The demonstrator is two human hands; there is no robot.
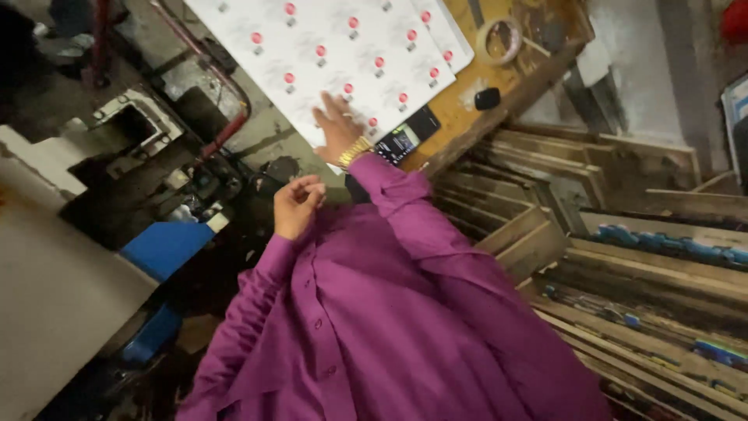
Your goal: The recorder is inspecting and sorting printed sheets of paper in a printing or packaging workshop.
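Note:
My right hand (336, 125), with a gold wristband and a purple sleeve, lies flat and palm down on the near edge of a stack of white printed sheets (351, 47) marked with rows of red dots. Its fingers are spread and hold nothing. My left hand (296, 206) hovers lower, beside my chest, loosely curled with nothing in it. It touches nothing. A dark phone (405, 140) with a lit screen lies just right of my right wrist, on the orange wooden bench (460, 117).
A roll of tape (499, 40) and a small black object (488, 98) lie on the bench. Stacked wooden frames (592, 234) fill the right side. A dark machine with a red hose (226, 132) and a blue part (164, 245) stands at the left.

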